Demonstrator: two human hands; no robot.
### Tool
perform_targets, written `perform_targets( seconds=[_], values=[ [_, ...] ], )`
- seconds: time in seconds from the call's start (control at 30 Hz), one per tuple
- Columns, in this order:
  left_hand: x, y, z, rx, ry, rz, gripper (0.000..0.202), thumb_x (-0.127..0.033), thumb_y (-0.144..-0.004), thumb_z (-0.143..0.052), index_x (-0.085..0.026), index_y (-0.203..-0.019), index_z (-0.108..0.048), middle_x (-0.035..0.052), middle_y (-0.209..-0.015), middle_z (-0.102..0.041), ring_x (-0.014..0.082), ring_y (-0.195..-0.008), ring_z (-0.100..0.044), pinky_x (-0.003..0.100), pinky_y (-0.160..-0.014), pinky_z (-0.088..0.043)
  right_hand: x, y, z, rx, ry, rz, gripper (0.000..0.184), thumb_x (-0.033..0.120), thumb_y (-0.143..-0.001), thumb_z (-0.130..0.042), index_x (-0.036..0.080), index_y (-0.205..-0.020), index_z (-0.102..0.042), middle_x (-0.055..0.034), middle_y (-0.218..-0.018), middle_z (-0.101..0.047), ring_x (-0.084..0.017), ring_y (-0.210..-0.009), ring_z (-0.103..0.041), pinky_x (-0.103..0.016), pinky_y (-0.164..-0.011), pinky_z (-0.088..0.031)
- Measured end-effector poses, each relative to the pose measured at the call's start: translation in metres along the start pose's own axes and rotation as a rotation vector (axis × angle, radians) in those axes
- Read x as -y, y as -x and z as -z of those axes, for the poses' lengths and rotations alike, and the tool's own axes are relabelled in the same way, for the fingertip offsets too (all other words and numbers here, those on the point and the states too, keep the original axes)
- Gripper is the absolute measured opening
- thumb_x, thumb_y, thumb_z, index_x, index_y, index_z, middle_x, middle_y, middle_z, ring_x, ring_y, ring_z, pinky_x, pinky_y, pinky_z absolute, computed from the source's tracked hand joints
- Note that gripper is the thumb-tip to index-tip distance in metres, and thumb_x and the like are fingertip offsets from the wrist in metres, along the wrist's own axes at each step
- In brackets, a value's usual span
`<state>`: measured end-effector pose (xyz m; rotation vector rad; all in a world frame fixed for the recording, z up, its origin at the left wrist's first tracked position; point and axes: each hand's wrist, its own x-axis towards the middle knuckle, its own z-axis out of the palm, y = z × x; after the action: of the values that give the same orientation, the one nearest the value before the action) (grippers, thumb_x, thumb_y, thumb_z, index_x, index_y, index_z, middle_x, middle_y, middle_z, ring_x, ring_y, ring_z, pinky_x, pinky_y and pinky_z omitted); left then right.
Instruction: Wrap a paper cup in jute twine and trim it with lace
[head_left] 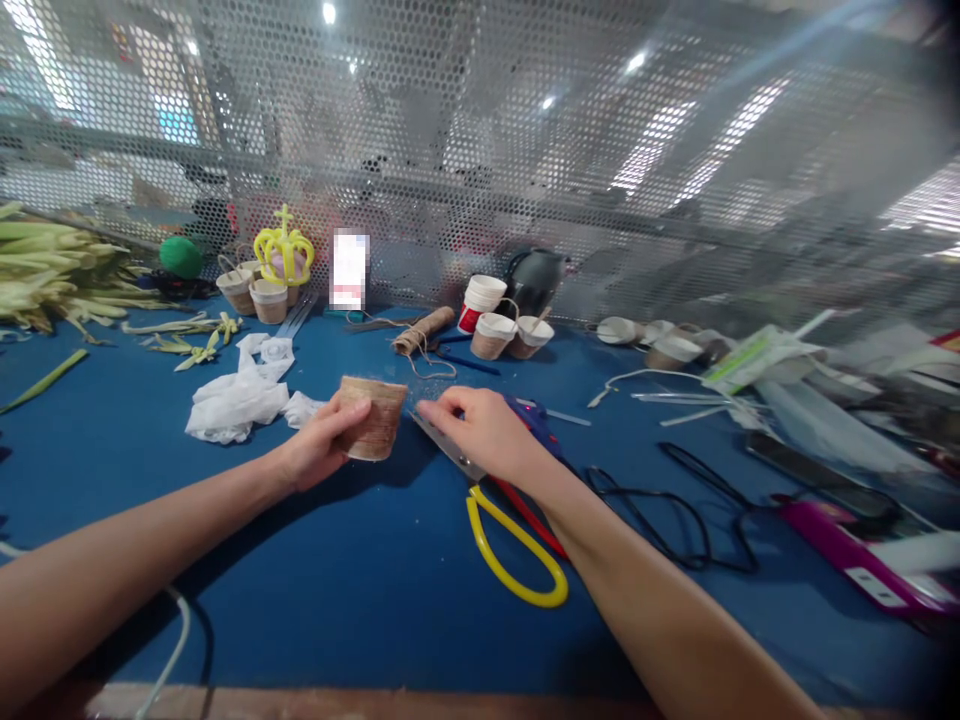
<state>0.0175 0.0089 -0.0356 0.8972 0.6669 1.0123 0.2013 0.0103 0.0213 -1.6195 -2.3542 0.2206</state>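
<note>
My left hand (322,440) is closed around a twine-wrapped cup (376,420), held tilted above the blue table. To its right, my right hand (480,425) has its fingers pressed together in a pinch; whatever is between them, if anything, is too small to make out. Beneath that hand lies a pair of scissors (517,545) with one yellow and one red handle, its blades pointing toward the cup. Partly hidden behind my right wrist is a blue tool (541,428), perhaps a glue gun. A spool of twine (424,332) lies beyond both hands.
Crumpled white cloth (236,405) lies left of the cup. Twine-wrapped cups (495,335) stand at the back, beside a lit phone (349,270) and a yellow crown (283,250). A black cable (675,530) and a purple case (855,555) are at right. Perforated metal panel (420,130) closes the back.
</note>
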Motion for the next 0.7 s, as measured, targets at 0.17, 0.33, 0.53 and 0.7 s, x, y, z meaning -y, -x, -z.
perform_targets(
  seconds=[0.17,0.33,0.53,0.7],
  values=[
    [0.003,-0.002,0.003,-0.074,-0.209,-0.135,0.056,-0.027,-0.059,-0.073,-0.015,-0.106,-0.045,0.0086,-0.103,-0.057,0.0214,-0.097,-0.054,0.038,-0.090,-0.038,-0.005,0.005,-0.002,0.051,0.183,-0.052,0.019,0.029,-0.084,-0.050,0.014,-0.087,-0.060,-0.0096,-0.086,-0.065,-0.020,-0.078,-0.060,-0.028,-0.062,-0.041],
    [0.007,-0.003,0.003,-0.045,-0.418,-0.158,0.063,-0.027,-0.057,-0.074,-0.015,-0.111,-0.043,0.0099,-0.108,-0.056,0.0237,-0.101,-0.051,0.039,-0.092,-0.037,-0.009,0.020,-0.016,0.196,0.355,-0.094,0.017,0.026,-0.076,-0.060,0.010,-0.083,-0.064,-0.0165,-0.088,-0.063,-0.027,-0.079,-0.062,-0.030,-0.057,-0.042],
    [0.008,-0.014,0.008,-0.099,-0.577,-0.313,0.061,-0.033,-0.062,-0.069,-0.017,-0.113,-0.039,0.0087,-0.113,-0.053,0.0227,-0.106,-0.049,0.038,-0.092,-0.038,-0.020,0.034,-0.018,0.214,0.468,-0.130,0.012,0.017,-0.081,-0.052,0.014,-0.084,-0.064,-0.0136,-0.089,-0.063,-0.026,-0.087,-0.059,-0.030,-0.060,-0.043],
    [0.009,-0.024,0.015,-0.084,-0.646,-0.340,0.065,-0.033,-0.063,-0.068,-0.019,-0.117,-0.034,0.0096,-0.118,-0.051,0.0220,-0.109,-0.049,0.037,-0.093,-0.038,-0.039,0.039,-0.012,0.184,0.490,-0.153,0.014,0.009,-0.078,-0.051,0.014,-0.081,-0.064,-0.0142,-0.088,-0.063,-0.026,-0.084,-0.060,-0.032,-0.060,-0.045]
  ],
)
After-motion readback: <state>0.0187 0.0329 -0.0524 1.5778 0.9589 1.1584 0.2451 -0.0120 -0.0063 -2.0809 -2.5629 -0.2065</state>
